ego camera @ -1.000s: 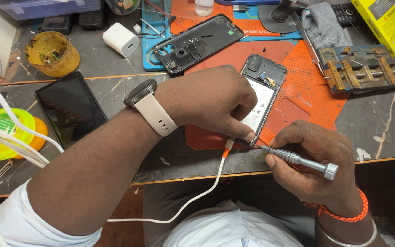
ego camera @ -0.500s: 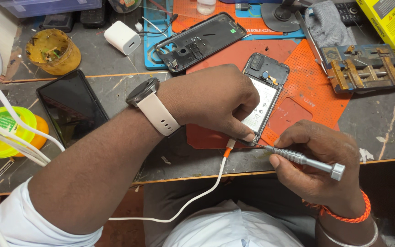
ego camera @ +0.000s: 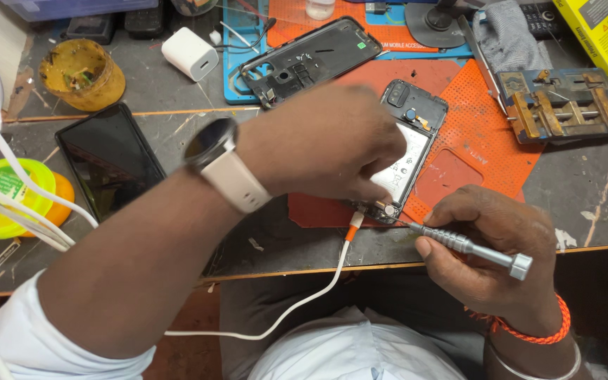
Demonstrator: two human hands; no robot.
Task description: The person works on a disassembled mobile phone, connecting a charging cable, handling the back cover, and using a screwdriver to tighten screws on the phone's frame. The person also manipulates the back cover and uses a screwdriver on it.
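Observation:
An opened phone (ego camera: 412,134) with its back cover off lies on an orange perforated mat (ego camera: 473,127), and a white charging cable (ego camera: 318,288) is plugged into its bottom end. My left hand (ego camera: 325,144), with a watch on the wrist, presses down on the phone's lower part. My right hand (ego camera: 490,243) grips a slim metal screwdriver (ego camera: 469,246) whose tip touches the phone's bottom edge.
A detached phone frame (ego camera: 311,60) lies on a blue mat at the back. A black screen panel (ego camera: 110,158) rests at the left beside a green-and-orange container (ego camera: 8,200). A white charger block (ego camera: 190,53), a yellow bowl (ego camera: 82,74), a metal holding jig (ego camera: 571,105) and a yellow box (ego camera: 603,35) surround the work.
My left hand has slid slightly down and right over the phone's lower end. The screwdriver stays at the bottom edge with my right hand nearly unmoved.

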